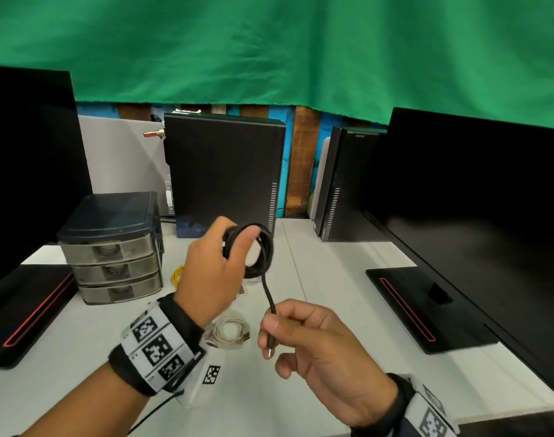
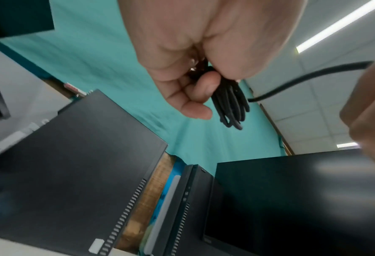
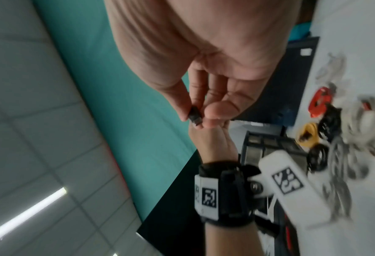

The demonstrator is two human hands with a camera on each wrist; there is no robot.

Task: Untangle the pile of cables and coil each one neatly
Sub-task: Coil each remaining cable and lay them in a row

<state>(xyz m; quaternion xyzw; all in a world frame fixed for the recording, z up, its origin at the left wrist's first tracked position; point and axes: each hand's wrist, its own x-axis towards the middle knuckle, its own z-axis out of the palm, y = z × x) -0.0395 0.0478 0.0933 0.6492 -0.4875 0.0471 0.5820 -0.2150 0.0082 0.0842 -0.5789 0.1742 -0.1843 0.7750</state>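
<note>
While the left hand [image 1: 212,266] grips a coiled black round cable [image 1: 259,247] above the desk, the right hand [image 1: 313,345] pinches its plug end [image 1: 270,345] just below. Left wrist: fingers [image 2: 206,86] clamp the loops. Right wrist: fingertips [image 3: 217,112] pinch the plug. Coiling is nearly finished, I judge; next, tuck the tail.

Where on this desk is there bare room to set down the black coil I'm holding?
Bare white desk lies between the right hand and the right monitor's base, and toward the right computer tower. Another bare patch sits in front of the drawer unit. Under the left hand it is crowded: white cable coil, yellow cable.
</note>
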